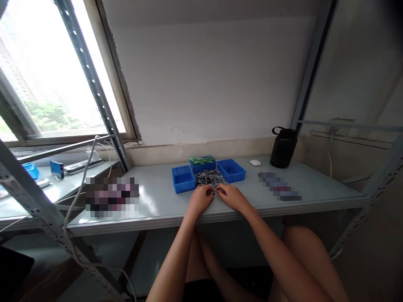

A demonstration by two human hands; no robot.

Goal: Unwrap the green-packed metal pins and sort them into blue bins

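My left hand [201,199] and my right hand [232,196] rest near the table's front edge, fingertips almost meeting. Their fingers are curled into pinches. A tiny green bit [214,192] shows between them, too small to name, and I cannot tell which hand grips it. Just beyond the fingers lies a heap of thin silvery metal pieces that look like screws [210,178]. Around the heap stand a left blue tray [183,184], a back blue tray [201,167] holding green items [202,160], and a right blue tray [236,173] with a little dark matter inside.
A black water bottle [283,149] stands at the back right, with a small white case [255,162] beside it. Blurred-out items lie on the table [157,212] at left and right. Metal shelf posts flank it, and a white cable [75,197] hangs at left.
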